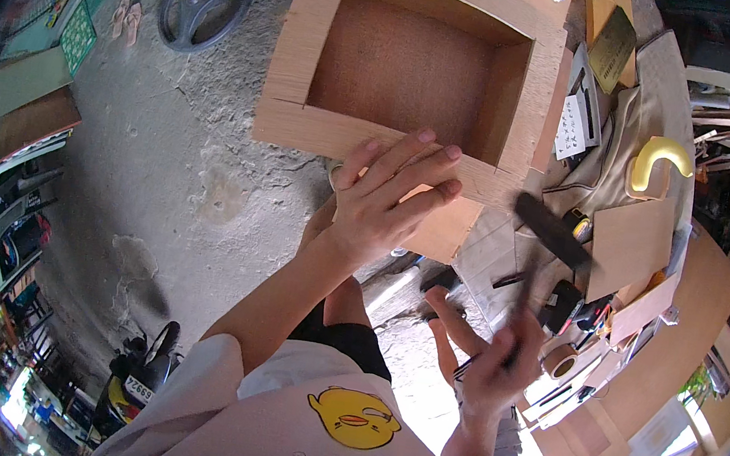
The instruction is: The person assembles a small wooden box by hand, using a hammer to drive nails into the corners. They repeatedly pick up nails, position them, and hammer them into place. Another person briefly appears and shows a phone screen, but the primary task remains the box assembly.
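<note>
Pressing down with fingers loosely spread, the left hand (387, 194) lies across the near rim of a wooden box (290, 80), its fingertips reaching about as far as the opening's edge. The box sits at the top middle of the view, ahead of the person. Its face is a broad, flat border of pale wood with straight seams at the corners, framing a rectangular hollow. The inner walls are smooth and straight; the bottom is darker, reddish brown and finely speckled.

Right of the box and lower, the right hand (503, 361) is curled tightly around the handle of a hammer (553, 233). Its dark, blocky head is raised near the box's near right corner, seen apart from the wood; hand and handle are blurred.

Beyond the hammer lie a rounded black and yellow tape measure (576, 223), a flat, smooth brown board (628, 249) with straight edges, and a ring-shaped roll of tape (559, 362). Farther up, a glossy yellow curved piece (661, 161) bends like a hook beside softly creased beige cloth (605, 156). To the left spreads rough grey concrete floor (203, 146), patchy and stained.
</note>
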Motion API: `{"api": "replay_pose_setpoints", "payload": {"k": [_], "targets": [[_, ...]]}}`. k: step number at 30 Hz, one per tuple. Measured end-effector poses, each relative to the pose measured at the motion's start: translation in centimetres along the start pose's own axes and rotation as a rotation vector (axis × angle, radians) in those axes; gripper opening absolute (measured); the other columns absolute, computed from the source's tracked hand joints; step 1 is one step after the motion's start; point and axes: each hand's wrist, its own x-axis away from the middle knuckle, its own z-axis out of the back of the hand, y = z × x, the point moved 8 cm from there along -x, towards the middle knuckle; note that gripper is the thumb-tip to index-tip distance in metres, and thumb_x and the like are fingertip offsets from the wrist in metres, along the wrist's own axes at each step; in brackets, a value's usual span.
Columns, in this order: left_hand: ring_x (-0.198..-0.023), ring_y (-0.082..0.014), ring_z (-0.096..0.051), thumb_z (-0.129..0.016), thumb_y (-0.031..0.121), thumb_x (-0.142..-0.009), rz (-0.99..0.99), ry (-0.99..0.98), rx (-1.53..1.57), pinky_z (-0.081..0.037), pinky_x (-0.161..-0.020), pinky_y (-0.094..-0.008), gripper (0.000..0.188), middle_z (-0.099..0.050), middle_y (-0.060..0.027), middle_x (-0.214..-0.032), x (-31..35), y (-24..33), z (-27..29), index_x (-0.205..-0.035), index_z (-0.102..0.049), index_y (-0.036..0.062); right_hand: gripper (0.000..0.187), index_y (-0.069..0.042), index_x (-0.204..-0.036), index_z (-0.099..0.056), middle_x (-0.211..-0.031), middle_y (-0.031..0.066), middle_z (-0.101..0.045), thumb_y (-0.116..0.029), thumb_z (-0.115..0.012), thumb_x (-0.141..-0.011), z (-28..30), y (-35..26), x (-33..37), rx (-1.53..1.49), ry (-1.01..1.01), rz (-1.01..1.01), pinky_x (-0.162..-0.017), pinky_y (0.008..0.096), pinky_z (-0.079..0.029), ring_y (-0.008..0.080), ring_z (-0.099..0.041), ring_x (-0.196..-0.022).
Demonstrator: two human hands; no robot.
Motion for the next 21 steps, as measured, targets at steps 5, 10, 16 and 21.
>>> {"api": "replay_pose_setpoints", "payload": {"k": [5, 10, 16, 21], "targets": [[-0.131, -0.0145, -0.058, -0.076, 0.033, -0.089, 0.002, 0.029, -0.030, -0.024, -0.119, -0.0399, 0.008, -0.070, 0.0125, -0.131, -0.1, -0.1, -0.2, -0.091, -0.069, 0.0332, 0.037, 0.005, -0.103, -0.053, -0.081, 0.0094, -0.054, -0.031, -0.047, -0.110, -0.1, -1.2, 0.4, -0.094, 0.056, 0.251, -0.058, 0.0299, -0.041, 0.0169, -0.051, -0.065], [-0.131, -0.0123, -0.058, -0.077, 0.036, -0.089, -0.007, 0.038, -0.046, -0.026, -0.119, -0.0385, 0.011, -0.069, 0.0148, -0.133, 0.0, -0.3, 0.0, -0.087, -0.068, 0.0313, 0.039, 0.004, -0.111, -0.052, -0.081, 0.0074, -0.057, -0.034, -0.046, -0.110, 1.3, -2.2, 0.0, -0.104, 0.105, 0.122, -0.055, 0.0275, -0.040, 0.0126, -0.050, -0.063], [-0.134, -0.0108, -0.055, -0.077, 0.037, -0.088, -0.013, 0.038, -0.044, -0.030, -0.116, -0.0375, 0.010, -0.069, 0.0143, -0.132, 0.0, -0.2, -0.2, -0.090, -0.068, 0.0316, 0.026, 0.002, -0.117, -0.056, -0.090, 0.0111, -0.078, -0.020, -0.045, -0.109, -2.0, 0.9, -0.4, 0.168, -0.230, -0.044, -0.057, 0.0346, -0.059, 0.0253, -0.076, -0.070], [-0.134, -0.0100, -0.055, -0.076, 0.037, -0.088, -0.017, 0.057, -0.056, -0.027, -0.120, -0.0374, 0.008, -0.069, 0.0157, -0.131, 0.1, -0.4, -0.1, -0.092, -0.069, 0.0333, 0.021, 0.000, -0.115, -0.054, -0.099, 0.0185, -0.077, -0.019, -0.049, -0.108, 0.0, -1.1, 0.7, -0.238, 0.094, 0.283, -0.058, 0.0329, -0.060, 0.0252, -0.077, -0.078]]}}
